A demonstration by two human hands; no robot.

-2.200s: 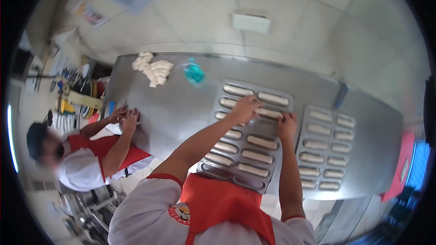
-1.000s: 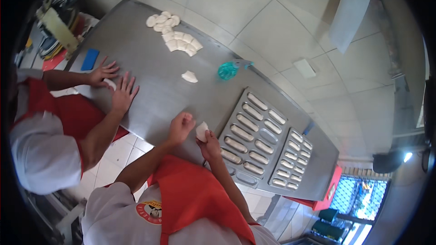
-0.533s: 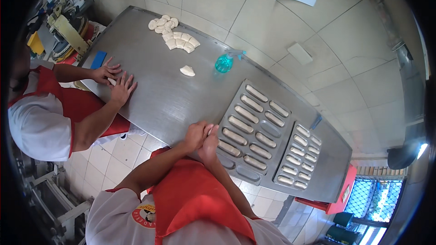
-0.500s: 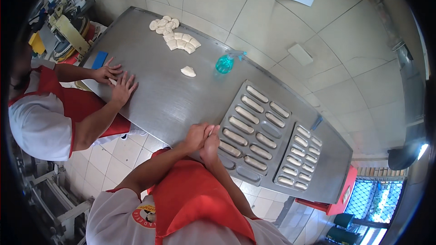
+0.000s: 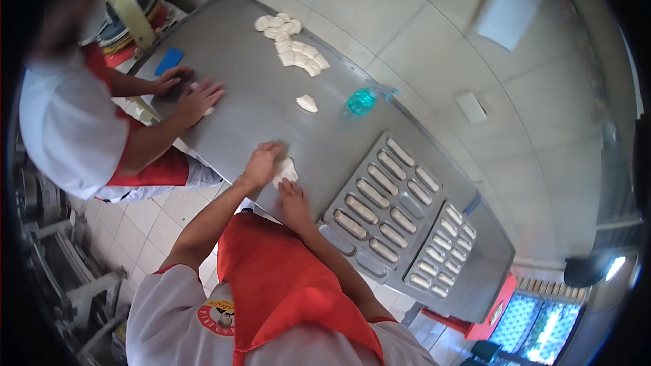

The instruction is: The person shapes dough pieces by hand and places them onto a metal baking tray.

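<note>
A flattened piece of pale dough (image 5: 286, 172) lies on the steel table near its front edge, between my two hands. My left hand (image 5: 263, 165) rests at its left side, fingers extended and somewhat blurred. At the dough's near right edge, my right hand (image 5: 294, 202) touches it with fingers stretched out. Beyond them sits a smaller loose dough piece (image 5: 307, 104). To the right, a large metal pan (image 5: 404, 202) has long oval moulds, most of them holding rolled dough strips; a few moulds show bare metal.
A second pan (image 5: 415, 276) of dough strips lies farther right. A teal spray bottle (image 5: 361, 102) stands near the back edge, with cut dough pieces (image 5: 302, 55) at the far left. At the left, a co-worker's hands (image 5: 198, 103) press dough beside a blue scraper (image 5: 169, 61).
My hands, clasped together beside the large pan before, have moved left and parted. The flattened dough now shows on the table between them. The view has shifted slightly.
</note>
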